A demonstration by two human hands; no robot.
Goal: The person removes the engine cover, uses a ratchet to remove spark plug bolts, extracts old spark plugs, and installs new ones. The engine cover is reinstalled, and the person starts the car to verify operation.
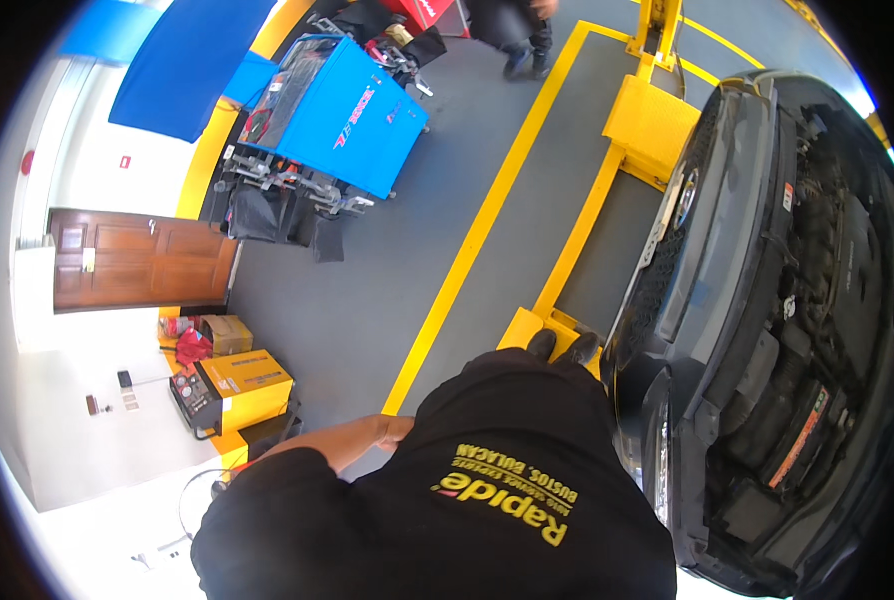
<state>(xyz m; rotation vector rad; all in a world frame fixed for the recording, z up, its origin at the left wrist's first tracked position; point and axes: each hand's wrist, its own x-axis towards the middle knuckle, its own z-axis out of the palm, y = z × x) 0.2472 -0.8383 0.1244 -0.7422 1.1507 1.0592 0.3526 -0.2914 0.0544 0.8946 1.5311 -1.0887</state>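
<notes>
My left hand (395,432) hangs beside my waist, at the edge of my black shirt (367,520). Its fingers are mostly hidden, and I see nothing held in it. My right hand is out of the picture. Close on my right stands a dark grey car (712,270) with its engine bay (817,330) exposed. Inside the bay, a battery with an orange label (799,437) shows toward the near side. My black shoes (567,346) are by the yellow lift base (529,330), just off the car's front corner.
A yellow lift post base (652,125) stands beyond the car's front. Far left are a blue tool cart (352,120), a wooden door (142,260) and a yellow machine with gauges (237,390). Another person (517,35) stands at the far end. A yellow line (477,235) crosses the grey floor.
</notes>
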